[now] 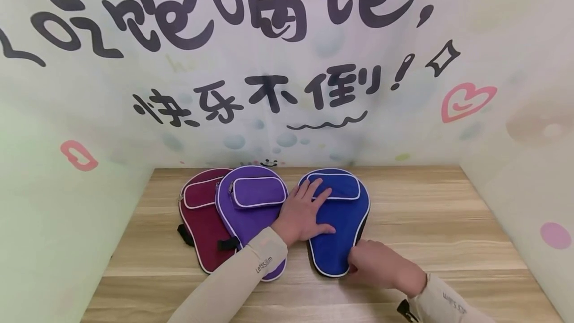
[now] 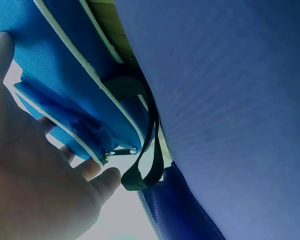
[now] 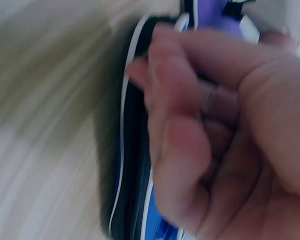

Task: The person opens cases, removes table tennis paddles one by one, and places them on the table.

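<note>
Blue paddle-shaped white-piped fabric case: on wood-grain table, three o'clock from purple fabric case. Left hand — fingers spread on blue case; right hand — fingers pinching its five-o'clock edge. Edge work appears unfinished.

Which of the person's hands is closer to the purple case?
The left. The left hand is next to the purple case, spread on the blue case; the right hand is farther off, at the blue case's lower right edge.

On table: left case | middle case partly over it | right case to their right | wall behind
</note>
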`<action>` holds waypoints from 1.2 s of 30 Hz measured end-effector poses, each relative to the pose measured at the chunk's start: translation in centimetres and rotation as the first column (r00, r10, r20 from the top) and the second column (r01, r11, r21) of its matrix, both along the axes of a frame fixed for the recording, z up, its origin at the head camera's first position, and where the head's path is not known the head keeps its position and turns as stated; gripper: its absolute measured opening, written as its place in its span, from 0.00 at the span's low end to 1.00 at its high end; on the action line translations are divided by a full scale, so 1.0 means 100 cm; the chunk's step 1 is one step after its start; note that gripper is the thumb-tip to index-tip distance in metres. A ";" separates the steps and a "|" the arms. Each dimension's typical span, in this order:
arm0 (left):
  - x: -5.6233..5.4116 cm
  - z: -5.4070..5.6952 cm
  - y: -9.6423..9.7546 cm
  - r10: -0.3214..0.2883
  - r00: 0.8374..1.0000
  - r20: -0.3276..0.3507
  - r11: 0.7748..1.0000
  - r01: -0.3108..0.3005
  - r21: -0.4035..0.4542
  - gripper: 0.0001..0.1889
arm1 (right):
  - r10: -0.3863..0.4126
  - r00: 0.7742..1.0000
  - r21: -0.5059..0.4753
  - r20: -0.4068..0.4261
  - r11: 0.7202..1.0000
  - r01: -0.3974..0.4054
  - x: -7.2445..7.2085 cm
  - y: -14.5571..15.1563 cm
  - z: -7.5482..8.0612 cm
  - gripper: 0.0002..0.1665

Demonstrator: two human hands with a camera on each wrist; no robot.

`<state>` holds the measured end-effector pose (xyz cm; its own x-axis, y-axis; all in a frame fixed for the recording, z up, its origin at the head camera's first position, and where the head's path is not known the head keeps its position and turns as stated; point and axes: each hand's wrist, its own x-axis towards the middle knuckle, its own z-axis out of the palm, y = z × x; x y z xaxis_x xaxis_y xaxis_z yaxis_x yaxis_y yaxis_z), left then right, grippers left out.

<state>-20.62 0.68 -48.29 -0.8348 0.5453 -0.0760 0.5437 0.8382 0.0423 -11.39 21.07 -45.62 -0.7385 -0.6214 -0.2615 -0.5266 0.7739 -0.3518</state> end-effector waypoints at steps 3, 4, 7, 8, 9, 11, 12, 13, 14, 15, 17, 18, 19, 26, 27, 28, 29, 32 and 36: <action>0.000 0.000 0.000 0.002 1.000 0.000 1.000 -0.002 0.003 0.52 | -0.042 0.995 0.058 -0.090 0.997 0.047 0.010 -0.011 -0.001 0.21; 0.000 0.000 0.000 0.003 1.000 0.001 1.000 -0.003 0.003 0.52 | -0.053 0.992 0.073 -0.114 0.995 0.061 0.013 -0.015 -0.001 0.20; 0.000 0.001 -0.001 0.003 1.000 0.011 1.000 -0.003 0.001 0.52 | -0.081 0.983 0.093 -0.164 0.991 0.097 0.020 -0.026 -0.004 0.16; 0.001 0.001 -0.001 0.004 1.000 0.011 1.000 -0.004 -0.001 0.52 | -0.088 0.981 0.091 -0.175 0.990 0.105 0.022 -0.030 -0.006 0.16; 0.001 0.001 -0.001 0.005 1.000 0.011 1.000 -0.005 -0.005 0.52 | -0.092 0.979 0.084 -0.183 0.990 0.109 0.024 -0.034 -0.007 0.16; 0.002 0.002 -0.001 0.005 1.000 0.011 1.000 -0.005 -0.009 0.52 | -0.106 0.979 0.075 -0.176 0.990 0.121 0.026 -0.042 -0.010 0.16; 0.002 0.002 -0.001 0.005 1.000 0.008 1.000 -0.005 -0.013 0.51 | -0.113 0.979 0.067 -0.172 0.990 0.126 0.026 -0.045 -0.011 0.17; 0.002 0.002 -0.001 0.005 1.000 0.004 1.000 -0.005 -0.016 0.51 | -0.122 0.979 0.061 -0.166 0.989 0.134 0.027 -0.049 -0.012 0.16; 0.002 0.002 0.000 0.006 1.000 0.002 1.000 -0.006 -0.017 0.51 | -0.131 0.978 0.054 -0.165 0.989 0.141 0.027 -0.053 -0.013 0.17; 0.002 0.002 0.000 0.005 1.000 0.002 1.000 -0.005 -0.018 0.51 | -0.141 0.975 0.044 -0.170 0.988 0.150 0.028 -0.057 -0.015 0.18; 0.003 0.001 0.000 0.004 1.000 0.002 1.000 -0.004 -0.019 0.51 | -0.161 0.971 0.026 -0.178 0.985 0.169 0.029 -0.063 -0.017 0.19; 0.003 0.001 0.001 0.003 1.000 0.000 1.000 -0.003 -0.018 0.51 | -0.170 0.968 0.013 -0.184 0.984 0.175 0.030 -0.066 -0.019 0.20; 0.003 0.000 0.001 0.003 1.000 -0.001 1.000 -0.003 -0.018 0.51 | -0.176 0.966 0.002 -0.189 0.984 0.180 0.030 -0.069 -0.020 0.21; 0.002 -0.005 0.003 0.016 1.000 0.007 1.000 -0.016 -0.024 0.51 | -0.224 0.958 -0.054 -0.178 0.974 0.218 0.027 -0.084 -0.027 0.20; 0.002 -0.005 0.002 0.017 1.000 0.009 1.000 -0.017 -0.025 0.51 | -0.234 0.956 -0.061 -0.175 0.972 0.227 0.027 -0.085 -0.028 0.20; 0.002 -0.004 0.002 0.016 1.000 0.005 1.000 -0.016 -0.027 0.51 | -0.243 0.954 -0.068 -0.176 0.970 0.234 0.026 -0.087 -0.029 0.20; 0.002 -0.004 0.002 0.015 1.000 0.001 1.000 -0.015 -0.026 0.51 | -0.247 0.952 -0.077 -0.179 0.968 0.237 0.026 -0.088 -0.029 0.20; 0.002 -0.003 0.000 0.013 1.000 -0.012 1.000 -0.013 -0.024 0.51 | -0.254 0.944 -0.091 -0.213 0.967 0.239 0.025 -0.091 -0.032 0.20; 0.002 -0.003 0.000 0.012 1.000 -0.023 1.000 -0.013 -0.016 0.51 | -0.257 0.937 -0.069 -0.237 0.966 0.247 0.023 -0.094 -0.035 0.20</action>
